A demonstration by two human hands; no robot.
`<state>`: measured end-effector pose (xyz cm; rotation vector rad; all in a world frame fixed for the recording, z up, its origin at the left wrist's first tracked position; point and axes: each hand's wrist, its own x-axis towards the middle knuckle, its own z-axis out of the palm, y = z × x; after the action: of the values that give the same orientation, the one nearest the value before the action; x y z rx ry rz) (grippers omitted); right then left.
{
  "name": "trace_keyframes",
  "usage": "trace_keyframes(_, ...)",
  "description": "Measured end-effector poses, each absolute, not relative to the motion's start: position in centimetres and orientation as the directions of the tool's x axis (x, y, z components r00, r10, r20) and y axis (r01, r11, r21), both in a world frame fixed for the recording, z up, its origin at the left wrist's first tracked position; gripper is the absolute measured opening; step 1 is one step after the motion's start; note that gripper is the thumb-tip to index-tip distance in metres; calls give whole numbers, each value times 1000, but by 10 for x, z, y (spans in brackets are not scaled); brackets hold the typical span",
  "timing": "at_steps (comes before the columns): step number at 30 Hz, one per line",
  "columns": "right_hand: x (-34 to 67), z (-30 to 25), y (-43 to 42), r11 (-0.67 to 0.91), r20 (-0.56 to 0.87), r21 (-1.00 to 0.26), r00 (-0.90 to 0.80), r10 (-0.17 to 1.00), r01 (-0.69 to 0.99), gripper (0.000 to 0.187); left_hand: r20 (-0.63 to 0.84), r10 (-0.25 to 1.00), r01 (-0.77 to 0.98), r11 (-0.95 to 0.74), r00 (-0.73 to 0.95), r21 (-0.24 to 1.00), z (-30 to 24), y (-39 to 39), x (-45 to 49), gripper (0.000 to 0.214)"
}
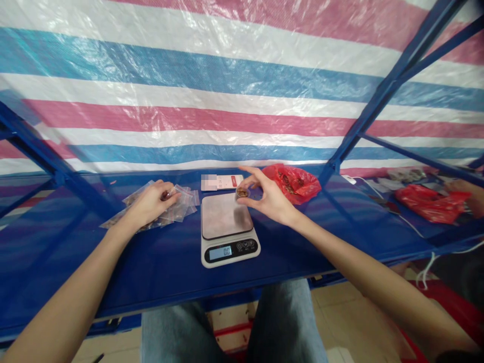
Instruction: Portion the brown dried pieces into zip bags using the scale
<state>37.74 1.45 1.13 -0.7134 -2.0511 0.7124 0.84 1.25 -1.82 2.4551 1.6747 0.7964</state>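
My right hand [266, 196] is closed in a pinch, thumb and index finger gripping a small clear round dish [242, 192] with brown bits in it. The dish is above the far right corner of the kitchen scale [221, 222]; a dark shadow or reflection shows on the plate below it. The scale's display [221, 252] reads 0.0. On the left, my left hand [153, 201] rests on a pile of small zip bags [183, 204], fingers curled at a bag's edge. Some bags under it hold brownish contents I cannot make out.
Behind the scale lies a phone [227, 182]. A red plastic bag [298, 184] of brown pieces stands open beyond my right hand. Farther right are another red bag [431, 201], a white cable [408, 224] and part of another person's hand [472, 194]. Blue metal posts [359, 126] frame the table.
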Motion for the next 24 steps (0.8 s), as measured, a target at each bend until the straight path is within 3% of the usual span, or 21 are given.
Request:
trace_keyframes(6,347,13,12,741,427,-629,-691,583,237,80,389,877,879,-400,284,261,-20,14,7,34)
trace_keyframes(9,359,18,23,738,420,-637,-703,573,221,81,405,882,900,-360,241,246,-22,13,6,27)
trace_keyframes(12,387,23,42,724,533,-644,-534,656,246,56,419,881,911,-339,219,235,-21,10,7,49)
trace_keyframes(15,420,16,64,681,659,-656,-192,727,325,29,434,870,910,-353,235,217,-16,7,7,48)
trace_keyframes(18,443,1,79,612,670,-694,28,742,380,29,495,840,896,-377,223,236,-10,6,2,35)
trace_keyframes(21,451,-8,85,597,681,-688,83,727,412,30,600,786,875,-386,148,291,-7,6,-4,19)
trace_keyframes(24,448,-10,86,622,713,-660,90,695,422,26,667,745,860,-358,29,363,-4,3,-6,19)
